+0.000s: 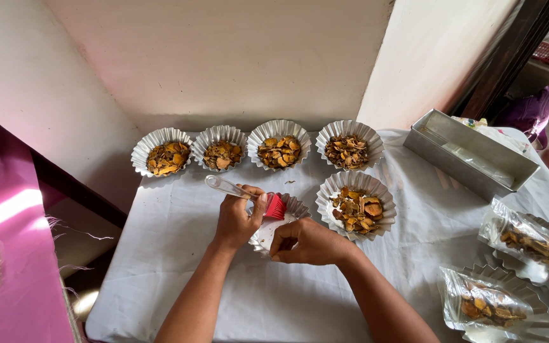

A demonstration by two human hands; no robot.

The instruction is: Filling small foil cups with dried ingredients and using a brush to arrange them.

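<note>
Head view, looking down on a counter (pixel 179 279) draped in white cloth; the left hand (pixel 236 219) is closed around the clear handle of a silicone pastry brush with red bristles (pixel 274 206), bristles resting inside a fluted silver metal tart mould (pixel 290 213) that looks empty of pieces; the right hand (pixel 309 242) curls over the near rim of that same mould, fingers bent, seemingly steadying it, though whether it pinches the rim I cannot tell; the mould sits near the middle of the counter, just left of a filled fluted mould (pixel 356 204) heaped with brown-orange dried slices; behind, along the wall, a row of four filled fluted moulds (pixel 258 149) carries similar slices; so five moulds appear loaded and the brushed one is, by my judgement, not yet filled; at the right edge two clear plastic bags of the same slices (pixel 506 279) lie on further fluted moulds, seemingly stock not yet emptied; a rectangular grey metal loaf tin (pixel 471 159) stands at the far right; a pink cloth surface (pixel 7 254) lies to the left.
</note>
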